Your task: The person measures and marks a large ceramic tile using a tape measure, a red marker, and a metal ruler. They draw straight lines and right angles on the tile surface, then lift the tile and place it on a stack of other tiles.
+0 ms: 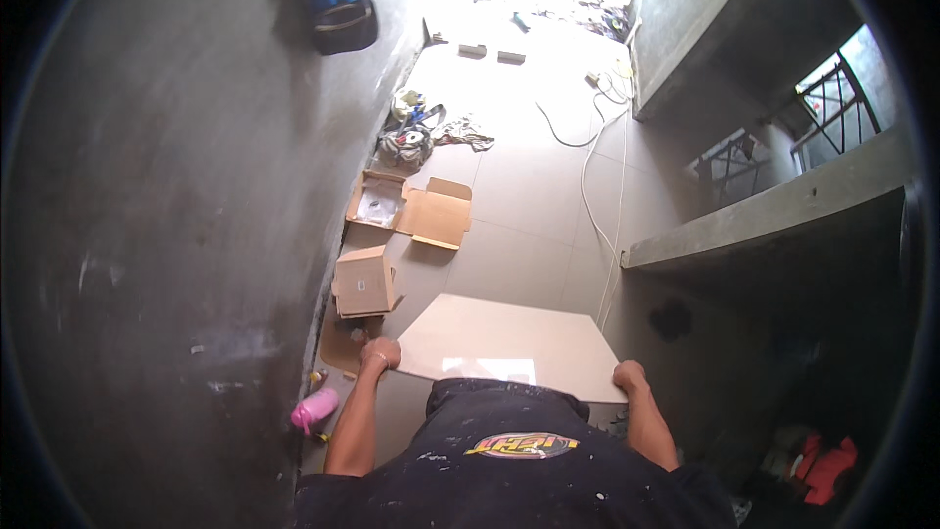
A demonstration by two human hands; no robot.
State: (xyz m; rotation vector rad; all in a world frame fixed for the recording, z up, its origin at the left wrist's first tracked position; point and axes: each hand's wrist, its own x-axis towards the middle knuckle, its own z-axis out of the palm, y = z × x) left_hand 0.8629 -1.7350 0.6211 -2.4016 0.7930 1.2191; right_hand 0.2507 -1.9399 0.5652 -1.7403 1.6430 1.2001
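A large beige tile (509, 335) with a glossy face, mirroring a bright patch of light, is held flat in front of my waist. Its near edge lies close against my dark shirt. My left hand (381, 353) is closed round its left corner, and my right hand (632, 376) grips the right corner. The fingers under the tile are hidden on both sides. Just beyond my left hand, a closed cardboard box (364, 280) stands by the wall.
An opened cardboard box (436, 214) lies farther along the left wall, with a bundle of bags and cloth (411, 142) beyond it. A pink bottle (315, 409) lies low left. Cables (587, 176) trail over the tiled floor. A concrete ledge (774, 204) juts in from the right.
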